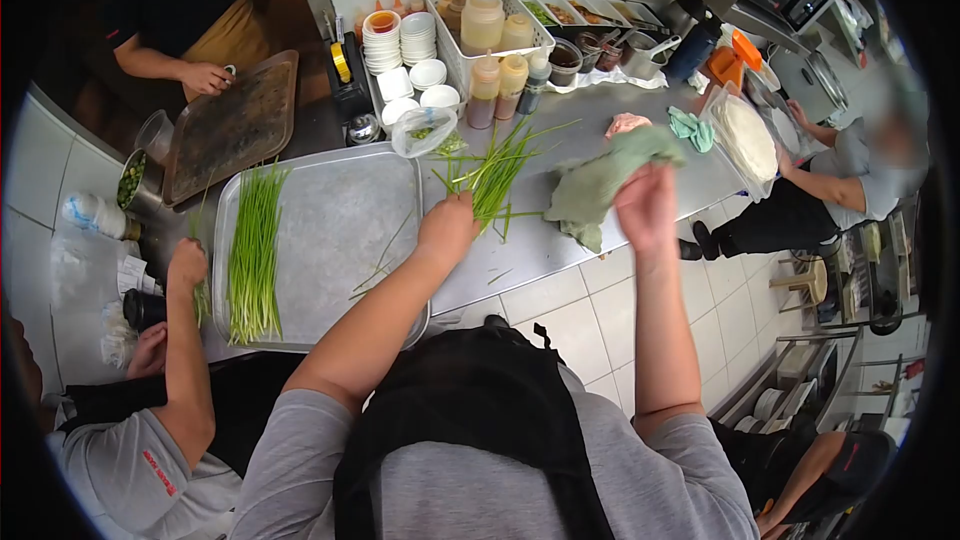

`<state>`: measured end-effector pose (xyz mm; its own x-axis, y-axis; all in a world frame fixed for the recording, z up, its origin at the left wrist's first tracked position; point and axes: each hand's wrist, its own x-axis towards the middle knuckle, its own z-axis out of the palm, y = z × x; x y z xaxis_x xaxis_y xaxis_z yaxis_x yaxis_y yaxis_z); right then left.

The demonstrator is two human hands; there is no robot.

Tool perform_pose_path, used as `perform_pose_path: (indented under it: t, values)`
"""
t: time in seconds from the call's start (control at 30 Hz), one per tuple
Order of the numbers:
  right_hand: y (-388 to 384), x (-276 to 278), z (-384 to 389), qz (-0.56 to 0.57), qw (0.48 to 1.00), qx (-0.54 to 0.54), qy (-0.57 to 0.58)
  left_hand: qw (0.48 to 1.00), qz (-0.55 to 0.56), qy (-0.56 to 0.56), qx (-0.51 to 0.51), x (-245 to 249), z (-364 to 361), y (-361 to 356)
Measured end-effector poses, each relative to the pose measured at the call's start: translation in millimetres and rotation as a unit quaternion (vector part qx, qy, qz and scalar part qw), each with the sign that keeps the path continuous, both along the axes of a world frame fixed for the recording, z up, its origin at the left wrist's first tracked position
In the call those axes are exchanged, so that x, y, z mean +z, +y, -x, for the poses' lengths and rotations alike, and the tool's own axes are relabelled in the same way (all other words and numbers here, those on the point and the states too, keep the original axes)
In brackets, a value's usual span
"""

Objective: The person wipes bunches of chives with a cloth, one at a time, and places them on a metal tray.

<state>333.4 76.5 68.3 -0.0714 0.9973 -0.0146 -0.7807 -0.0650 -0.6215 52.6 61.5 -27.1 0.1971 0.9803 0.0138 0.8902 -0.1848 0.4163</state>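
My left hand (450,225) is closed around a loose bunch of long green chives (500,175) at the right side of the metal tray (335,240). In my right hand (648,205) is a grey-green cloth (590,190), raised over the steel counter (540,255) near its front edge. The cloth hangs crumpled to the left of the fingers. A neat row of chives (257,255) lies along the tray's left side. Just beyond my left hand, a clear plastic bag (424,130) holds chopped green pieces.
Squeeze bottles (484,90) and white bowls (384,45) line the back. A pink cloth (627,124) and teal cloth (692,128) lie at right. Beside me on the left, a co-worker's hand (187,265) grips green stalks; other people stand behind a brown tray (230,125) and at right.
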Motion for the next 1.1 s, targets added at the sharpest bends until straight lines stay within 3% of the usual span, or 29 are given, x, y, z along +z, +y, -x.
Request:
perform_pose_path:
  t: [0.07,0.13,0.23,0.3,0.37,0.5,0.57,0.63,0.7,0.77,0.83,0.93,0.97,1.03,1.07,1.1]
  values:
    - [2,-62,3,0.177,0.982,0.02,0.057,1.0,0.011,0.0,0.014,2,-5,-1]
    - [-17,-72,25,0.254,0.963,0.075,-0.041,1.0,-0.02,0.01,0.015,-3,-7,-4]
    - [-24,-90,28,0.244,0.964,0.102,-0.025,0.997,-0.022,0.068,0.022,-16,-5,3]
    - [-26,-64,32,0.219,0.972,0.088,-0.018,0.997,-0.002,0.07,0.029,-13,-1,6]
    - [-23,-55,23,0.111,0.986,0.117,0.04,0.997,0.015,0.073,0.038,4,1,7]
    - [-28,-11,37,0.071,0.996,0.008,-0.052,0.994,0.093,-0.016,0.053,22,12,13]
    - [-24,-25,37,0.079,0.996,0.024,-0.044,0.992,0.103,-0.047,0.052,15,23,20]
    - [-16,-52,36,0.085,0.995,0.038,-0.034,0.967,0.172,-0.184,0.027,0,33,29]
    - [-8,-79,32,0.207,0.974,0.081,0.039,0.949,0.234,-0.204,0.049,20,31,25]
    - [-12,-75,37,0.212,0.974,0.078,0.028,0.927,0.294,-0.223,0.073,25,34,23]
    - [-13,-72,38,0.188,0.979,0.081,-0.023,0.864,0.37,-0.325,0.108,21,43,22]
    - [-14,-60,31,0.16,0.981,0.058,-0.092,0.827,0.397,-0.383,0.105,21,52,17]
    - [-14,-60,29,0.158,0.981,0.059,-0.091,0.828,0.396,-0.383,0.105,25,54,15]
    - [-13,-60,23,0.109,0.961,-0.021,-0.253,0.82,0.395,-0.404,0.093,34,60,11]
    - [-13,-59,22,0.108,0.961,-0.02,-0.253,0.82,0.394,-0.404,0.093,36,65,12]
    - [-12,-58,20,0.049,0.942,-0.032,-0.331,0.815,0.384,-0.427,0.076,38,70,13]
